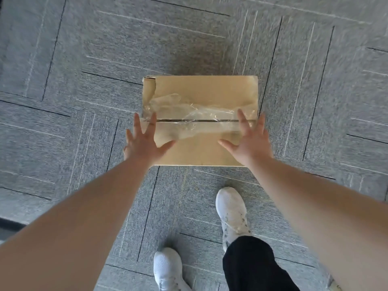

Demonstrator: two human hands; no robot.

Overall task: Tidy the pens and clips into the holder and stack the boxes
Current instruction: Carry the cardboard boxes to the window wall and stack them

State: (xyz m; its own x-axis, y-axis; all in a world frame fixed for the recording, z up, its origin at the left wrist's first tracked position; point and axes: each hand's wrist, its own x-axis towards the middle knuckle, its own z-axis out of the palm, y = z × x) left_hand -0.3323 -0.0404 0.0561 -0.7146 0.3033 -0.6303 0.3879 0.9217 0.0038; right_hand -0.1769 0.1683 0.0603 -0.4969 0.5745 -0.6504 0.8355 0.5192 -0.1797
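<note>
Over the closed cardboard box (200, 120), both hands spread open.

One cardboard box (206, 95), two hands, the left hand (144, 143) and right hand (249, 141), and two white shoes (232, 213)

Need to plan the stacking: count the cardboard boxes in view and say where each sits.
1. A single taped cardboard box sits on the grey carpet, just ahead of the feet, between the open left hand and right hand. Others may lie outside the view.
</note>
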